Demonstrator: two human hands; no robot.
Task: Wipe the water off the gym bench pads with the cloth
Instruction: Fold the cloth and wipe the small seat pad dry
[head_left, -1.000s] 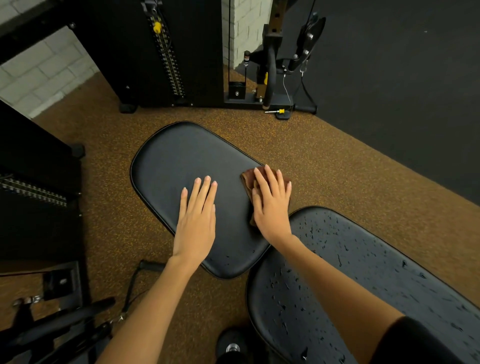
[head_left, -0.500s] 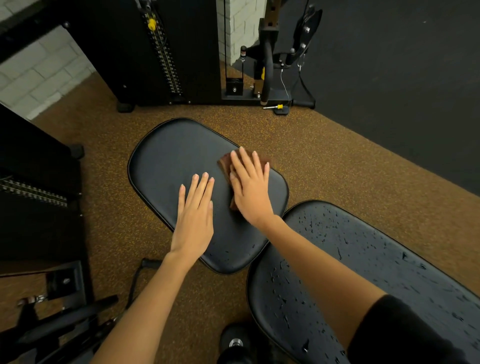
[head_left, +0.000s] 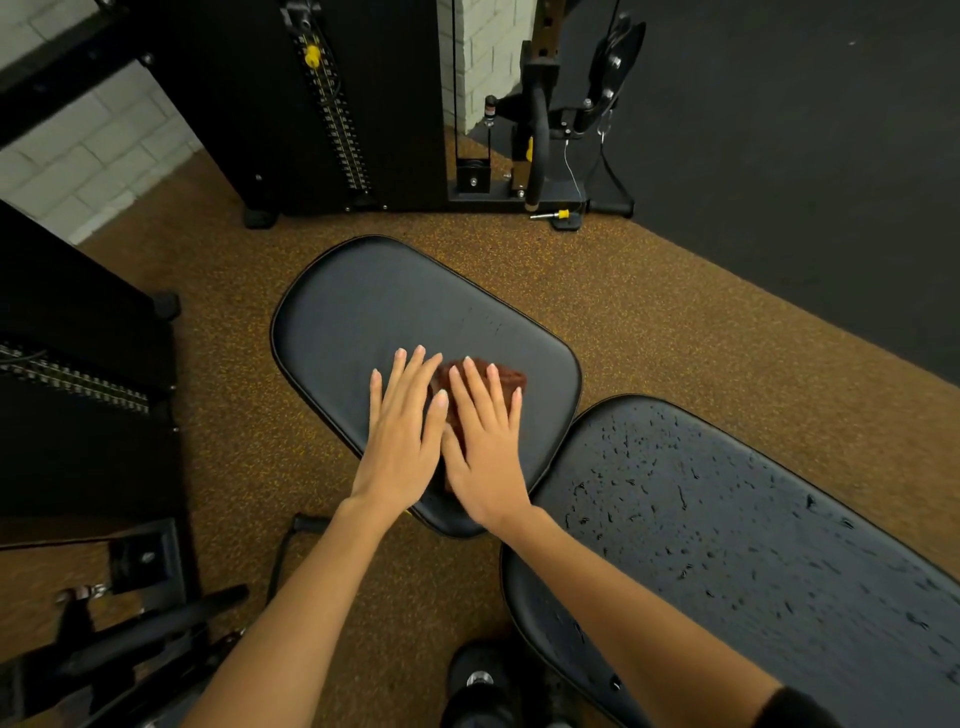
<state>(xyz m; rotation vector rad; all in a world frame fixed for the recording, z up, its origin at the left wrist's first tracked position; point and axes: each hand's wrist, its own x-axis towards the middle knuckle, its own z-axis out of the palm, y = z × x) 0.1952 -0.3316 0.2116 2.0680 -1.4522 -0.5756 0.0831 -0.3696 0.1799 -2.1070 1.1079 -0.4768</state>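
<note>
— Speckled brown gym flooring runs beyond both hands, up to a weight-stack machine.

— And the hands?

— Right hand lies flat, fingers spread, pressing the brown cloth onto the seat pad. Left hand rests flat just beside it, holding nothing.

— Water?

— Droplets cover the back pad right of the right hand.

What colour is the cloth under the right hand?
Reddish brown cloth, seen in the head view, partly covered by the right hand.

Head view, steeply down, close.
</note>
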